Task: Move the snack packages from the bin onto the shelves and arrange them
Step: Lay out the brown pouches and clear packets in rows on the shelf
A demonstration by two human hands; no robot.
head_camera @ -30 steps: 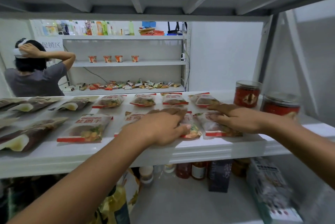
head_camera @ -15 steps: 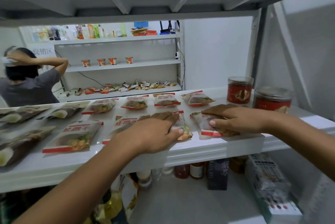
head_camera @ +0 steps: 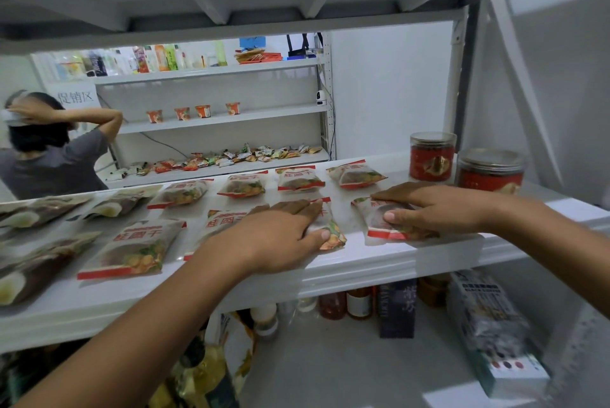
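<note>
Clear snack packages with red edges lie in two rows on the white shelf (head_camera: 363, 264). My left hand (head_camera: 280, 237) lies flat on one front-row package (head_camera: 331, 231), fingers straight on top, thumb at its near edge. My right hand (head_camera: 439, 209) presses flat on the neighbouring package (head_camera: 379, 226) to the right, thumb resting on top. More of these packages sit at the front left (head_camera: 132, 249) and along the back row (head_camera: 298, 180). No bin is in view.
Two red jars (head_camera: 430, 157) (head_camera: 490, 173) stand at the shelf's right end. Dark packages (head_camera: 33, 262) fill the left end. Below are bottles (head_camera: 358, 302), a dark box (head_camera: 396, 308) and a carton (head_camera: 488, 325). A person (head_camera: 49, 150) stands by a far shelf (head_camera: 214, 117).
Both hands stay flat on the same two packages. The view has drifted a little, so the shelf sits lower and further left in the frame.
</note>
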